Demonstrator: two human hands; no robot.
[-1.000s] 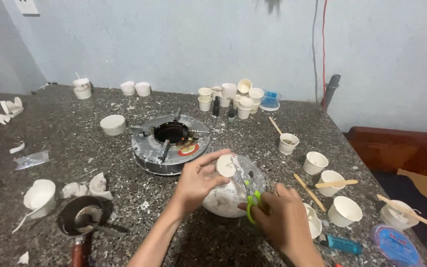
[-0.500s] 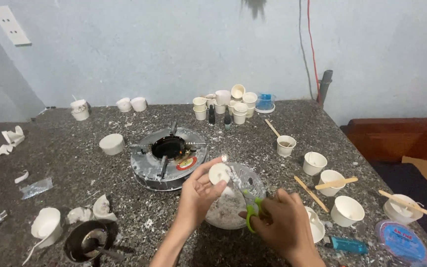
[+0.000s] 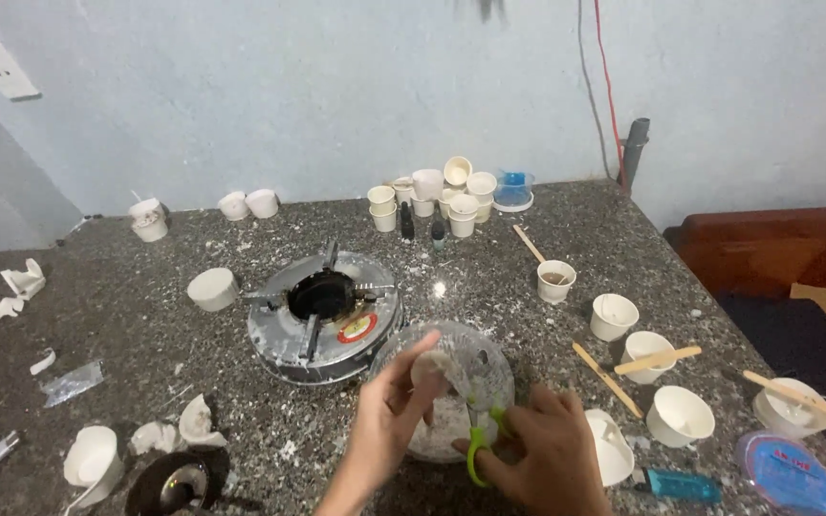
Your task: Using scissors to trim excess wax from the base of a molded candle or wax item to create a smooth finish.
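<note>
My left hand point(image 3: 386, 422) holds a small white cup-shaped piece point(image 3: 430, 367) over a clear bowl point(image 3: 489, 355) that has white bits inside. Right beside it, my right hand point(image 3: 549, 451) grips green-handled scissors point(image 3: 478, 447), their blades pointing up toward the white piece. Both hands hover at the bowl's near rim, in front of a round metal gas burner point(image 3: 323, 313). The scissor tips are hidden among the fingers and the bowl.
Several white cups stand to the right point(image 3: 614, 315), some with wooden sticks point(image 3: 658, 359), and more cluster at the back point(image 3: 428, 183). A blue lighter point(image 3: 683, 485), a blue lid point(image 3: 782, 472), a dark pan point(image 3: 176, 483) and torn white scraps point(image 3: 195, 422) lie on the speckled stone counter point(image 3: 126, 325).
The view has tilted upward and shifted, so my hands sit lower in the picture. My left hand has turned the white piece over the bowl; the right hand stays on the scissors.
</note>
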